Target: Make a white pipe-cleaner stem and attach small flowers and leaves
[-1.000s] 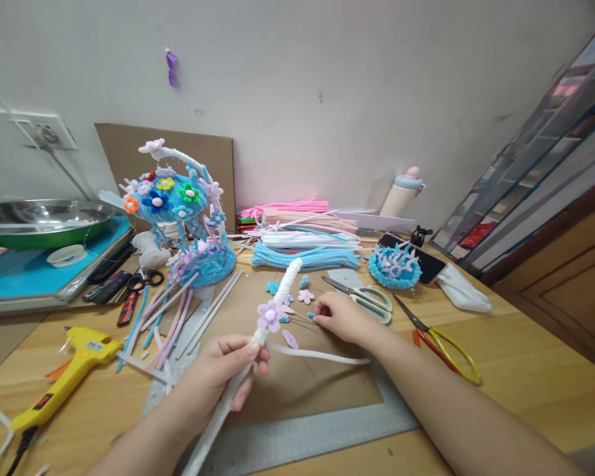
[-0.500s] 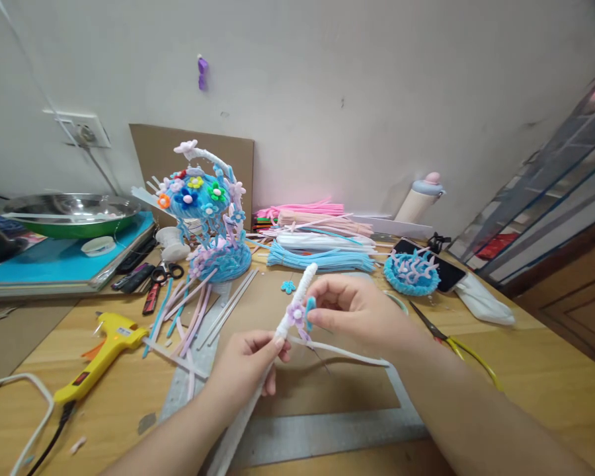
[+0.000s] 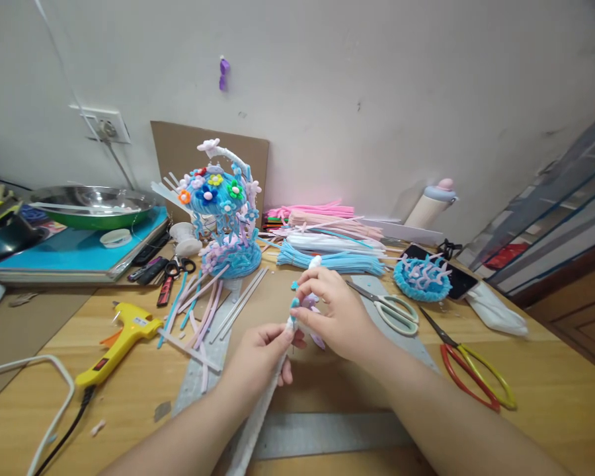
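My left hand (image 3: pixel 265 354) is closed around a white fuzzy wrapped stem (image 3: pixel 258 426), which slants up and away from me. Between the thumb and fingers of my right hand (image 3: pixel 337 314) is a small blue fuzzy flower (image 3: pixel 294 303), seen nearly edge-on and held against the stem just above my left thumb. A lilac flower (image 3: pixel 312 303) on the stem is mostly hidden behind my right fingers. Past them the stem's white tip (image 3: pixel 316 261) sticks out. Another blue flower (image 3: pixel 294 285) lies on the cardboard, partly covered by my right hand.
At left lies a yellow glue gun (image 3: pixel 123 340) with its cord. A flowered blue ornament (image 3: pixel 228 205) stands behind loose pipe cleaners (image 3: pixel 205 311). Blue pipe cleaner bundles (image 3: pixel 337 261) lie at the back. Green-handled scissors (image 3: pixel 396 314), red-and-yellow scissors (image 3: pixel 476 370) and a blue fuzzy dish (image 3: pixel 421 281) are at right.
My right hand has brought the blue flower left against the stem, and the stem has turned so the lilac flower faces away. The view has shifted slightly left, and the green-handled scissors now show.
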`<state>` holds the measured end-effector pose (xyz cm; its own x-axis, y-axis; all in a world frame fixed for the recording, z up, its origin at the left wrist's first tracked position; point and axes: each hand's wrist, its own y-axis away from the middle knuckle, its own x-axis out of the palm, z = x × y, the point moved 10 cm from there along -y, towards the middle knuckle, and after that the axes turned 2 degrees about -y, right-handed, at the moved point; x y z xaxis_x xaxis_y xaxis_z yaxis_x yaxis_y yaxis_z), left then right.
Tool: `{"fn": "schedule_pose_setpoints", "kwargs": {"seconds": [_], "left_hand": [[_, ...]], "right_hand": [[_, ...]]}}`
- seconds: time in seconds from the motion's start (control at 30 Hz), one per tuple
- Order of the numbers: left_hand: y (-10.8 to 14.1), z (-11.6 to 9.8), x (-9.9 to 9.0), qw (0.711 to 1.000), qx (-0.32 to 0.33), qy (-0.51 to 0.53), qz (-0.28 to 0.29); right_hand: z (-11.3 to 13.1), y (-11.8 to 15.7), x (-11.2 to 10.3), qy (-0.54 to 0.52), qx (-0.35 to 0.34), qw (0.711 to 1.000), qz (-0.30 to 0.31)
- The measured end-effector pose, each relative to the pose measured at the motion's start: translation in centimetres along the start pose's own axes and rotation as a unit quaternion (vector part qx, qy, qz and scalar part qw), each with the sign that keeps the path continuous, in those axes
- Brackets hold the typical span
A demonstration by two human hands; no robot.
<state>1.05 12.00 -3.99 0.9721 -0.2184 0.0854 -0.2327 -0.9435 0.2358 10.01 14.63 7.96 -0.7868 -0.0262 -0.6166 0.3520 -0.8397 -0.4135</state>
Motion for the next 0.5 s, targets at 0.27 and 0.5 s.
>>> {"fn": "schedule_pose_setpoints", "kwargs": {"seconds": [0.27, 0.5], "left_hand": [[-0.2, 0.4, -0.1, 1.0, 0.005, -0.03, -0.006], [-0.1, 0.3, 0.0, 0.999, -0.009, -0.048, -0.016]], "right_hand": [[-1.1, -0.1, 0.2, 0.007, 0.052, 0.999, -0.007], [-0.5, 0.1, -0.9, 0.01, 0.021, 0.999, -0.049]]}}
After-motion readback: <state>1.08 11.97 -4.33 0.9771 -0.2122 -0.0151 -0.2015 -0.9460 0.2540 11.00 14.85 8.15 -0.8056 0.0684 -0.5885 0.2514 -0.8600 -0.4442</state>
